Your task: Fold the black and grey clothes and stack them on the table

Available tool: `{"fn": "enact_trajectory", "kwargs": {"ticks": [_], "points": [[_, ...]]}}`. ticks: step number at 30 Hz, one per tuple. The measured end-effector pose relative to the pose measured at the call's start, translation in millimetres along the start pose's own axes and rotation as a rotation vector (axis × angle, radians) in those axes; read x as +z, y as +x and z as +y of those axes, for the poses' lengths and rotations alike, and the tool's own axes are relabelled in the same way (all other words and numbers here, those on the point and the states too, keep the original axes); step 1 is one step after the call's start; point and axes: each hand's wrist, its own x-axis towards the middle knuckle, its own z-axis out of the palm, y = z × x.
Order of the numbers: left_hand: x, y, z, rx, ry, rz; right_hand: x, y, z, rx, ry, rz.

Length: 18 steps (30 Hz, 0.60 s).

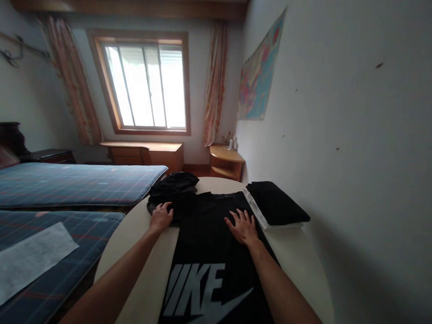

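A black T-shirt (208,242) with large grey lettering and a swoosh lies spread on the round pale table (135,287), its neckline at the far end. My right hand (243,226) rests on the shirt's right side, fingers spread and flat. At the shirt's upper left, my left hand (161,216) lies on black cloth with its fingers stretched out; whether that cloth is a sleeve or part of the pile is hard to tell. A crumpled pile of black clothes (174,184) sits just beyond it. To the right is a folded stack of black and white clothes (276,202).
Left of the table stands a bed with plaid mattresses (68,183) and a sheet of paper (35,260) on it. The white wall (365,185) runs close along the right. A wooden desk (159,152) and corner shelf (227,157) stand under and beside the window (147,84).
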Motion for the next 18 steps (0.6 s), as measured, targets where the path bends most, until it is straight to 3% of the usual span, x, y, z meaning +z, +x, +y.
{"fn": "enact_trajectory", "kwargs": {"ticks": [3,7,15,18], "points": [[2.8,7.9,-15.4,0.0,0.007,-0.028,0.2,0.4,-0.3,0.002,0.003,0.0],[8.4,8.0,-15.4,0.002,-0.011,0.015,-1.3,-0.5,-0.7,0.003,0.001,-0.011],[-0.9,-0.5,12.7,0.074,-0.113,0.22,-0.5,-0.7,-0.9,0.012,0.002,0.002],[-7.2,-9.1,35.0,0.195,-0.154,0.298,0.6,-0.7,-0.5,0.008,0.01,0.007]]}}
